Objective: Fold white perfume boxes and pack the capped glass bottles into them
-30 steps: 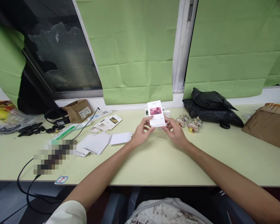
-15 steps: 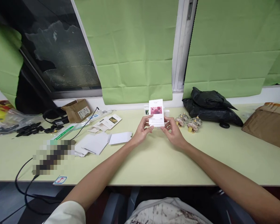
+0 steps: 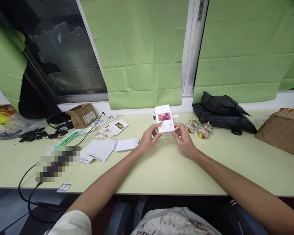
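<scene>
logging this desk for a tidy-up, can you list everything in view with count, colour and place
card box: 1, white with pink picture, held upright in both hands
glass jars: 2, clear, right of the hands
bag: 1, black, back right
cardboard parcel: 1, brown, far right
small carton: 1, brown, back left
flat packets: several, white, left of the hands
cable: 1, black, front left
table: 1, pale green
left hand: gripping box
right hand: gripping box

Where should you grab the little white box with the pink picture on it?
Probably by its two long side edges, near the bottom. The white box stands upright with its pink picture facing the person, so fingers can come in from each side. That is how the left hand and right hand pinch it now, leaving the picture uncovered.
</scene>
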`<action>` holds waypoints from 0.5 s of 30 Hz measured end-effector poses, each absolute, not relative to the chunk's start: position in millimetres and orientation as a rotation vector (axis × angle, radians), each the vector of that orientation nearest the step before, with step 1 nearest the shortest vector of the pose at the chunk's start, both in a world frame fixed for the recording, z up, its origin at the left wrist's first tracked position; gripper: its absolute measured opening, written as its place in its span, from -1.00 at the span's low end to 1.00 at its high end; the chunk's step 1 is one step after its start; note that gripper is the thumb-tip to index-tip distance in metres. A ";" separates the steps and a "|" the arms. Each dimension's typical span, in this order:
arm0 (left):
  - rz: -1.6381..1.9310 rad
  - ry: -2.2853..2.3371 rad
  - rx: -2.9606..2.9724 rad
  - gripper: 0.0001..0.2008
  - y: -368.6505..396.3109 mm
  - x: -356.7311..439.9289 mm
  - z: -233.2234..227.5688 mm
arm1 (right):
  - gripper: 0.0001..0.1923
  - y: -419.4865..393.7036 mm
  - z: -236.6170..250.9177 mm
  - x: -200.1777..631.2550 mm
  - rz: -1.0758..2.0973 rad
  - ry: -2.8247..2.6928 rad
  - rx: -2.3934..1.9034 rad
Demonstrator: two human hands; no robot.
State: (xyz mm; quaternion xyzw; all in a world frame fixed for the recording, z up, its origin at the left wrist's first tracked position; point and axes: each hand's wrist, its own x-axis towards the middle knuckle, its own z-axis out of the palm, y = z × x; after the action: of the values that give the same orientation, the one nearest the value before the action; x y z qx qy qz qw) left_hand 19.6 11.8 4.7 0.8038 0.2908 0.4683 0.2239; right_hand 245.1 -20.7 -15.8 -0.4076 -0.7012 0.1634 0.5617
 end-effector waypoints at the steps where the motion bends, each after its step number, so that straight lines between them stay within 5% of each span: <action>1: 1.299 0.820 2.256 -0.51 11.5 18.4 4.7 | -0.62 -21.2 -15.0 245.5 0.365 -1.658 -0.966; 15: 1.513 0.818 2.110 -0.61 11.9 20.6 7.8 | -0.60 -24.9 -11.3 246.5 0.159 -1.822 -0.947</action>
State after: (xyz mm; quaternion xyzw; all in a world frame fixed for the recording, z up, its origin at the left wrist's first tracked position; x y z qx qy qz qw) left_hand 20.6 11.9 7.8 0.7581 0.2938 0.5436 0.2084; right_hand 246.5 -24.9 -11.3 -0.3940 -0.7583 0.0663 0.5152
